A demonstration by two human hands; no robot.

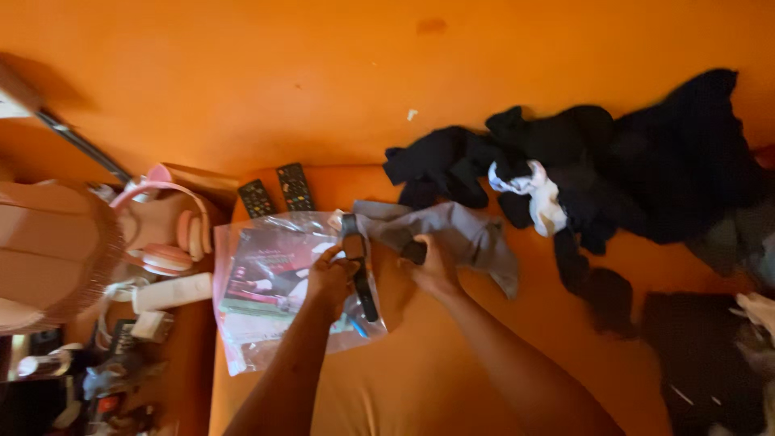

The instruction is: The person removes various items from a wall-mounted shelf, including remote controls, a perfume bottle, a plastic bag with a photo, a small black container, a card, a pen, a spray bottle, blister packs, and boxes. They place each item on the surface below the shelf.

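gripping a dark strap (pixel 361 270) between thumb and fingers, the left hand (pixel 329 278) hovers over a clear plastic bag (pixel 270 299) that lies on the orange couch (pixel 339 97). the strap hangs from a small dark piece at its upper end and runs down across the bag, over the printed sheets inside it. the right hand (pixel 432 266) is clenched on a small dark object (pixel 414 252), right at the edge of a grey garment (pixel 452 230) spread on the cushion; what the object is cannot be told. two black remote controls (pixel 277 192) lie side by side just above the bag. pink headphones (pixel 165 230) sit to the left, near a white cylinder (pixel 172 292). a heap of black clothes (pixel 630 161) with a white sock (pixel 539 198) on it lies well to the right.
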